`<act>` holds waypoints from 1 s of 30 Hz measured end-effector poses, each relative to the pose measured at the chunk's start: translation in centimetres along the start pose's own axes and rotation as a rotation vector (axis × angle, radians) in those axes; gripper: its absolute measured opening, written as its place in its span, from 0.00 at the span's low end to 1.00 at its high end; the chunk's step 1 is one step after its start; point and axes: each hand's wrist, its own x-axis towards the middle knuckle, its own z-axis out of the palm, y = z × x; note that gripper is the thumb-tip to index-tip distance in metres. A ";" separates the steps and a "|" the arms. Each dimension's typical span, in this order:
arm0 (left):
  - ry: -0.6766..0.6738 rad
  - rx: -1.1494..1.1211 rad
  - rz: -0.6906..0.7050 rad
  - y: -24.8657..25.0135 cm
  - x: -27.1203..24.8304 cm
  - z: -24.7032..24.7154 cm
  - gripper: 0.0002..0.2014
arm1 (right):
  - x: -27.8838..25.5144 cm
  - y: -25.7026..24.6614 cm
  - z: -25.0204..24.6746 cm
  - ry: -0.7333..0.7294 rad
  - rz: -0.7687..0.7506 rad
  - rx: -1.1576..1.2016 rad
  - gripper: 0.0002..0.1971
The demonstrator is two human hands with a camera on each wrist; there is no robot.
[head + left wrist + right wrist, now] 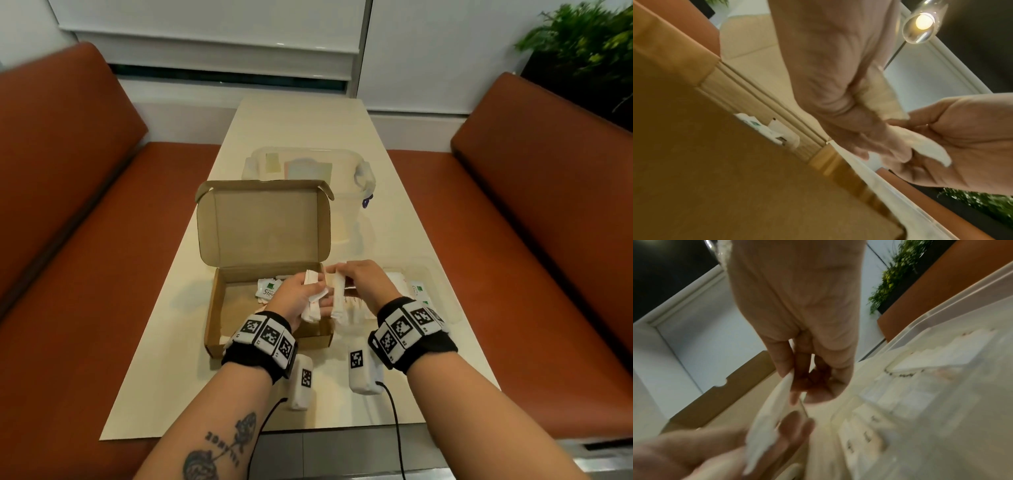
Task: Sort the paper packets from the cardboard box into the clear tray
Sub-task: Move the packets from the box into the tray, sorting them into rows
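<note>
The open cardboard box (212, 308) stands mid-table with its lid up, and a few paper packets (267, 289) lie at its far end. Over the box's right side, my left hand (298, 294) grips a bundle of white packets (315, 298). Just to its right, my right hand (363, 281) pinches one long white packet (339, 301), which hangs between the two hands. In the right wrist view, that packet (772, 410) runs from my right hand's fingers (785, 363) down to my left hand (694, 451). The clear tray (442, 291) lies right of the box, with packets (941, 350) in rows inside.
A clear lidded tub (346, 205) stands behind the box. Orange benches (68, 240) flank the narrow cream table (171, 377) on both sides. A green plant (582, 44) sits at the far right. Cables trail off the near table edge.
</note>
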 end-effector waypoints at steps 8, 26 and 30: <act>0.108 0.077 -0.045 -0.2 2.0 2.7 0.07 | 0.4 0.6 -4.7 0.220 -0.192 0.097 0.08; 0.154 0.057 0.083 0.9 3.3 4.2 0.06 | -0.1 2.0 -6.4 0.066 -0.177 0.146 0.04; 0.138 0.092 0.115 1.0 3.4 4.0 0.07 | 0.5 2.7 -5.4 -0.009 -0.073 0.050 0.10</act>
